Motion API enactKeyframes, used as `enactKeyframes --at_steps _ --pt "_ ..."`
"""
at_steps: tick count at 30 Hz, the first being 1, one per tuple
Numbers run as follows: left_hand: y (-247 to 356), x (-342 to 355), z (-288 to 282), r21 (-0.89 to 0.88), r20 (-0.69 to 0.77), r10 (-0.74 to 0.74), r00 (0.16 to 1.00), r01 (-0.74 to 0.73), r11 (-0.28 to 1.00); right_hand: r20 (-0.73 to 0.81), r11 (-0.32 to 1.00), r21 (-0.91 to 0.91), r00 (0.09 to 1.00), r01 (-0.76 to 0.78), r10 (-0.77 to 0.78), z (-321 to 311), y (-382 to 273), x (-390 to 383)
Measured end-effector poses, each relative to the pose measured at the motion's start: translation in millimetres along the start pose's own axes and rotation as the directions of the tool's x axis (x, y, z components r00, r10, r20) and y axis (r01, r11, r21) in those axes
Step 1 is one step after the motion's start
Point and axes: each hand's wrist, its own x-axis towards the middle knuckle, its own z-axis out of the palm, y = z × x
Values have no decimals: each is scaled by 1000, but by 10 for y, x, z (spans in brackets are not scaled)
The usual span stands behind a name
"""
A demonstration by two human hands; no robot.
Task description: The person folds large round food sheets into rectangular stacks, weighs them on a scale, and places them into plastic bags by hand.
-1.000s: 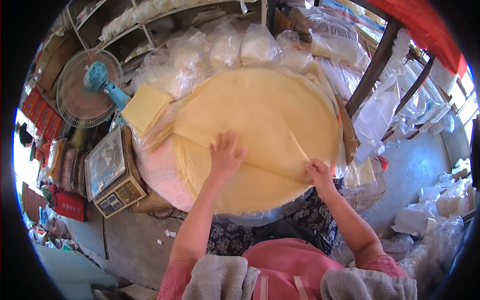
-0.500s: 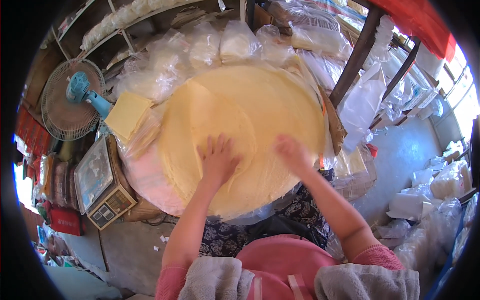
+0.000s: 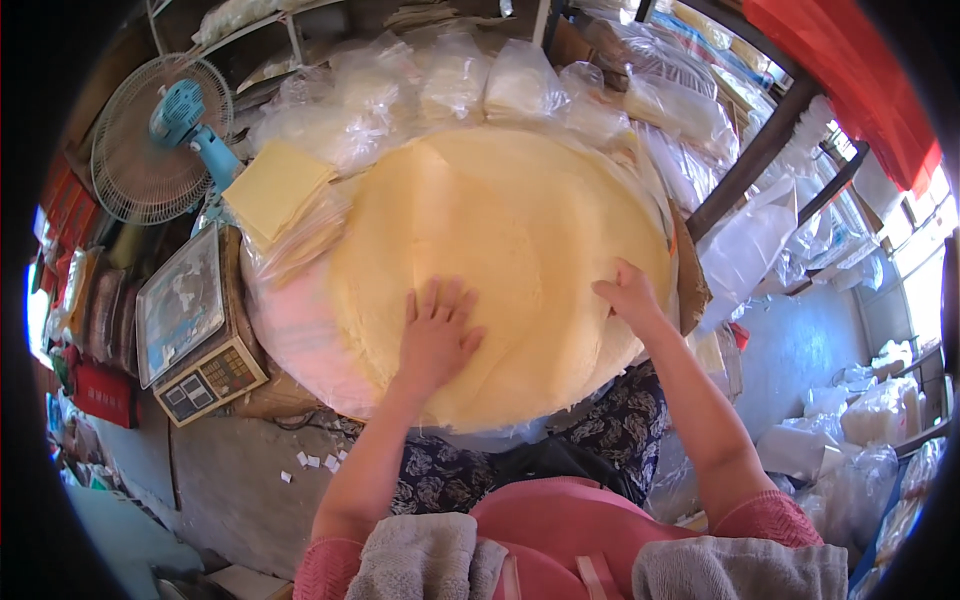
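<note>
1. Left hand lies flat, grip spread wide, palm pressing the big round yellow sheet stack.
2. Right hand rests on the stack's right edge, fingers loosely curled; can't tell if it's pinching a sheet.
3. The stack is thin, pale, floppy, on the tabletop right in front.
4. Around it: square yellow sheets in plastic, a weighing scale, a blue fan, clear bags behind.

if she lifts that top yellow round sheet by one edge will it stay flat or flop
Probably flop: the top yellow sheet looks very thin and already shows a soft fold line running down it. It likely weighs little for its width. It may tear or crease easily, which could be why the left hand lies flat on it and the right hand touches its edge.
</note>
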Motion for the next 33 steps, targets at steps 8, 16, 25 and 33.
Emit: enactKeyframes --at_steps 8,16,25,33 --pt "152 60 -80 -202 -222 -41 974 -4 979 412 657 -520 834 547 -368 1242 -483 -160" --pt "17 -18 -16 -216 -192 0 981 -42 975 310 452 -415 589 790 -746 1105 -305 -48" --pt "70 6 -51 -188 -222 30 975 -73 980 78 460 -752 757 472 -649 1375 24 277" --pt "-89 -82 -46 -432 -53 62 997 -79 899 402 314 -630 644 710 -651 950 342 -463"
